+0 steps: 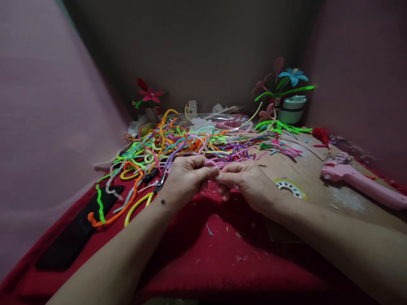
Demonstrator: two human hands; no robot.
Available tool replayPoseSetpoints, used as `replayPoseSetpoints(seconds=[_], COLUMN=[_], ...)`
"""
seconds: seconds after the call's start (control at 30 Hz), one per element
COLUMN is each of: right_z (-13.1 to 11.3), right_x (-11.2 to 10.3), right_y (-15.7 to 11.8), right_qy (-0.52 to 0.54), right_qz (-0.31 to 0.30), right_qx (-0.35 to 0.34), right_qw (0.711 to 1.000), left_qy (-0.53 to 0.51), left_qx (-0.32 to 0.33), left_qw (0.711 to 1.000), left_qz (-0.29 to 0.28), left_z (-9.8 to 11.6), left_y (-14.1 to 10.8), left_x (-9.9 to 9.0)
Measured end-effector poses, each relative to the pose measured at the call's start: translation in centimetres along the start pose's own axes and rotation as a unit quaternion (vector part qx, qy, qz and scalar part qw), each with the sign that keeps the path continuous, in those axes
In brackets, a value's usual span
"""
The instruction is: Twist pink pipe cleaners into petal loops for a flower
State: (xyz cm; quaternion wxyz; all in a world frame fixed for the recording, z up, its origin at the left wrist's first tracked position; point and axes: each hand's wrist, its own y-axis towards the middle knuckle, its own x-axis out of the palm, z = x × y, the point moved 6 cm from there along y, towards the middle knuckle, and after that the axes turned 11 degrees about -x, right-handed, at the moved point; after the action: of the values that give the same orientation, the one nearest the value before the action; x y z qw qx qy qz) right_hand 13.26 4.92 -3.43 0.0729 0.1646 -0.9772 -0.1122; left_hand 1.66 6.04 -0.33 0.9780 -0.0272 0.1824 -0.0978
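My left hand [187,176] and my right hand [244,180] meet over the near edge of a tangled heap of colourful pipe cleaners [178,140]. A pink pipe cleaner [210,163] shows at the left fingertips, pinched between thumb and forefinger. The right thumb and fingers press together beside the left thumb, apparently on the same pink piece, though most of it is hidden by the fingers. Yellow-handled scissors [135,207] lie beside my left wrist, partly covered by it.
A pink glue gun [359,178] and a yellow-rimmed tape roll [290,189] lie on a brown board [318,199] at right. A black flat piece [73,237] rests on the red cloth [222,262]. Pipe-cleaner flowers [293,76] stand behind, near a pale green pot [291,111].
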Motion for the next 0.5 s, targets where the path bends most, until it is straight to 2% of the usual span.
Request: replayPoseSetpoints(seconds=[0.07, 0.1, 0.23, 0.4, 0.5], right_z=[0.16, 0.17, 0.29, 0.41, 0.30], right_x=[-0.13, -0.13, -0.02, 0.51, 0.55], right_y=[0.00, 0.00, -0.02, 0.11, 0.23], right_qy=[0.012, 0.017, 0.037, 0.037, 0.046], right_qz=[0.005, 0.004, 0.016, -0.001, -0.009], right_qx=[0.002, 0.002, 0.025, 0.041, 0.027], right_qw=[1.000, 1.000, 0.999, 0.999, 0.999], left_qy=[0.022, 0.023, -0.024, 0.002, -0.014], left_qx=[0.039, 0.046, 0.043, 0.078, 0.082], left_qw=[0.998, 0.997, 0.999, 0.996, 0.996], left_qz=[0.050, 0.055, 0.011, 0.046, 0.030], left_z=[0.45, 0.54, 0.57, 0.88, 0.92], left_y=[-0.30, -0.33, 0.04, 0.24, 0.28], left_x=[-0.16, -0.14, -0.13, -0.60, -0.54])
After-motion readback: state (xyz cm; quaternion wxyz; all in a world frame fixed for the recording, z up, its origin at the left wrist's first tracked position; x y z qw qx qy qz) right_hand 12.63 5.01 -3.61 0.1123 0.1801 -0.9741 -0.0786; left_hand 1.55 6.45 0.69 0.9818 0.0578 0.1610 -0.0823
